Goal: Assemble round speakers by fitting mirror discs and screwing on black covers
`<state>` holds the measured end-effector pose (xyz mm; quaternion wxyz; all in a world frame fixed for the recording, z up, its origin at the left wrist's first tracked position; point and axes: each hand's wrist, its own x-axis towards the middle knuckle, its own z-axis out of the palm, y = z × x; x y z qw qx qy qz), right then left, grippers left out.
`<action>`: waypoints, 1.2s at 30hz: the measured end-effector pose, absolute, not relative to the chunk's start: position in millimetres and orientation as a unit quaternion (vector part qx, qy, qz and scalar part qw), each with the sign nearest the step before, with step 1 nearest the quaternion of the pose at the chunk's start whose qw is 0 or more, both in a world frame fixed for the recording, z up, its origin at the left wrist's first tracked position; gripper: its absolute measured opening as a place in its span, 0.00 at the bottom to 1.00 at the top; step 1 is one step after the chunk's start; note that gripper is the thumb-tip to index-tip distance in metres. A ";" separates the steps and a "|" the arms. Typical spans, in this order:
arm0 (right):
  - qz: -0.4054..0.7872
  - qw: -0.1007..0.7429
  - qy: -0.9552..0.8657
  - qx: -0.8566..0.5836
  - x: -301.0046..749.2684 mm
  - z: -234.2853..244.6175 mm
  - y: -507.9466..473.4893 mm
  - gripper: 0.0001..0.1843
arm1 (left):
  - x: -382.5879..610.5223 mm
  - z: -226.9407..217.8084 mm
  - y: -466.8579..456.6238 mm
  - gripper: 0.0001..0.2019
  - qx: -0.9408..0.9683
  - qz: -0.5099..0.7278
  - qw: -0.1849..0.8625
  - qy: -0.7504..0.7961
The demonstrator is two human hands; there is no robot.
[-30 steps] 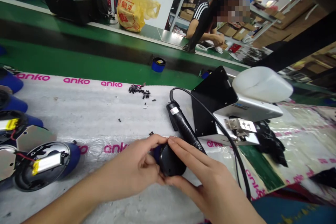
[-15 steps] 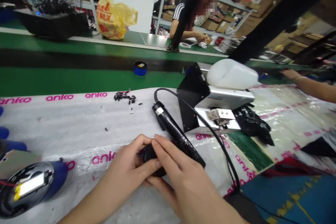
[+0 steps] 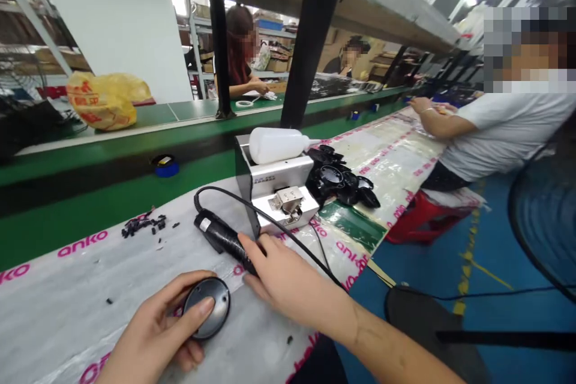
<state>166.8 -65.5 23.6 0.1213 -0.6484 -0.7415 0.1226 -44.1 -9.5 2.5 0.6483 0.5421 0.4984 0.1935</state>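
My left hand [image 3: 157,321] holds a round black plastic cap [image 3: 218,303] above the plastic-covered bench, thumb across its face and fingers beneath. My right hand [image 3: 288,279] is closed round the lower end of a black corded electric screwdriver [image 3: 220,239], which lies slanted on the bench; its tip is hidden by the hand. The cord loops from its upper end over toward the right. Just behind stands a silver and black screw feeder machine [image 3: 283,175], a white plastic bottle [image 3: 276,145] lying on top. A pile of small black parts [image 3: 140,227] lies to the left.
Black round housings [image 3: 342,180] are heaped right of the machine. On the green belt [image 3: 198,168] sits a blue-and-black round unit [image 3: 166,166]. A co-worker [image 3: 508,126] sits at the right; others work across the line. A fan [image 3: 544,216] stands at the right edge.
My hands have parted: the left keeps the black cap, and the right has moved to the electric screwdriver and taken hold of it. The view has swung right, bringing the co-worker into sight.
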 end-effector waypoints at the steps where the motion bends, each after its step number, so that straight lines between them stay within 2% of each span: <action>1: 0.127 0.134 -0.743 -0.643 170.3 26.5 -67.5 0.29 | -45.1 2.4 -8.9 0.31 0.550 0.188 0.646 0.495; 3: 0.172 0.215 -0.725 -0.632 176.2 31.7 -77.4 0.27 | -46.8 1.6 -8.7 0.32 0.567 0.182 0.637 0.489; 7: 0.296 0.575 -0.575 -0.502 181.1 42.6 -98.5 0.27 | -40.7 -0.9 -10.5 0.31 0.595 0.172 0.614 0.489; 10: 0.234 0.762 -0.442 -0.412 186.3 62.9 -98.3 0.25 | -23.0 -3.3 -9.8 0.28 0.620 0.167 0.611 0.463; 13: 0.187 0.854 -0.341 -0.346 197.4 91.1 -88.4 0.20 | -2.9 -9.0 -6.8 0.27 0.619 0.176 0.636 0.426; 17: 0.164 0.849 -0.352 -0.359 208.9 108.2 -66.5 0.29 | 9.0 -19.5 -3.5 0.29 0.596 0.186 0.668 0.405; 22: 0.108 0.820 -0.407 -0.389 211.8 82.0 -18.9 0.26 | 7.5 -17.7 0.5 0.31 0.561 0.123 0.728 0.375; 25: 0.118 0.792 -0.420 -0.426 213.8 68.5 -2.1 0.26 | 7.9 -10.4 2.7 0.31 0.557 0.095 0.736 0.372; 31: 0.227 0.763 -0.423 -0.433 190.2 81.9 -30.2 0.30 | 9.4 -8.8 3.7 0.22 0.541 0.088 0.757 0.356; 36: 0.231 0.750 -0.453 -0.422 152.6 89.0 -43.2 0.37 | 7.7 -6.9 3.4 0.17 0.538 0.107 0.761 0.346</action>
